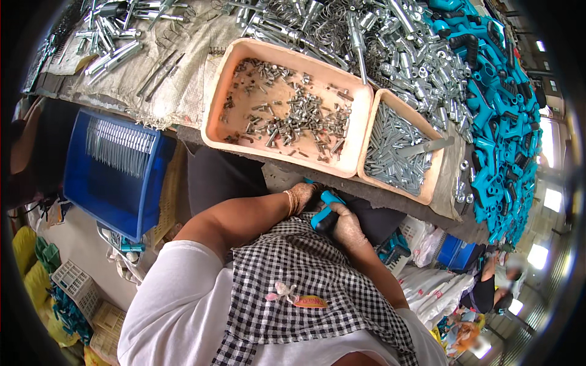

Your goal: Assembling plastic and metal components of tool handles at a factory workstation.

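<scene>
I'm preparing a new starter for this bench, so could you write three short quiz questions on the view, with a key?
1. True or false: the heap of teal parts lies to the left of the large tray.
2. Which colour is the bin below the table edge, left of the person?
a) yellow
b) blue
c) red
3. What is in the right hand?

Key:
1. False; the heap lies to its right.
2. b
3. A teal-and-black part.
</scene>
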The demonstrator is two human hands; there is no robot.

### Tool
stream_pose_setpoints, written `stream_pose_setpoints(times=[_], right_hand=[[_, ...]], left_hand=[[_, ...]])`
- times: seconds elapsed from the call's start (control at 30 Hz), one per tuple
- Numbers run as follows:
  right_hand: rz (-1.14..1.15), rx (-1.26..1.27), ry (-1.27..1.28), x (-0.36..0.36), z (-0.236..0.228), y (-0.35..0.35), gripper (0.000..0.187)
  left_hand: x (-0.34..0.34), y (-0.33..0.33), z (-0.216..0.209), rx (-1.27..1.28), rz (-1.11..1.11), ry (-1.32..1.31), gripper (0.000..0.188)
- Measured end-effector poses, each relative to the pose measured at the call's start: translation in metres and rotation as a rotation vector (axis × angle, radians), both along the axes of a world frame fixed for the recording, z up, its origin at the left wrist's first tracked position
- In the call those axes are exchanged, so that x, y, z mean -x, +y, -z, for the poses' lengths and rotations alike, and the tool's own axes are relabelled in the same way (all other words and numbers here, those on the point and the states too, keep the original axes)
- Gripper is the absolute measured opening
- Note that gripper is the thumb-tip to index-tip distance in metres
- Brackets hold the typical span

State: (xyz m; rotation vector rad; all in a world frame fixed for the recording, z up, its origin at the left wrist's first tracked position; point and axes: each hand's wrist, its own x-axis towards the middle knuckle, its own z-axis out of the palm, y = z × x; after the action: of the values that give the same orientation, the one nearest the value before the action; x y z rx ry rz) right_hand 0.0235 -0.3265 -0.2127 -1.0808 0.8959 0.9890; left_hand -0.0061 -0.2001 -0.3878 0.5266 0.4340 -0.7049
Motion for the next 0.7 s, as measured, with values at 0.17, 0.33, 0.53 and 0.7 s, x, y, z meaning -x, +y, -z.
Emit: stream_pose_setpoints(times=[0.17,0.33,0.53,0.7], right_hand=[[-0.083,-0.013,0.004,0.001,-0.007,0.008,0.041],[-0.042,-0.02,0.078,-0.001,-0.018,0.001,0.041],[-0.069,-0.014,-0.006,-0.006,-0.024,0.008,0.041],[-0.381,0.134,-0.194,-0.013,-0.029,0.02,0.034]], left_hand=[[0.009,-0.011,0.062,-1.008,0.124,-0.983,0.037],[0.002,0.001,0.008,-1.021,0.279,-1.016,0.038],[-0.009,0.004,-0.021,-0.107,0.102,-0.151,0.026],[-0.007,-0.012,0.042,0.129,-0.176,-0.102,0.023]])
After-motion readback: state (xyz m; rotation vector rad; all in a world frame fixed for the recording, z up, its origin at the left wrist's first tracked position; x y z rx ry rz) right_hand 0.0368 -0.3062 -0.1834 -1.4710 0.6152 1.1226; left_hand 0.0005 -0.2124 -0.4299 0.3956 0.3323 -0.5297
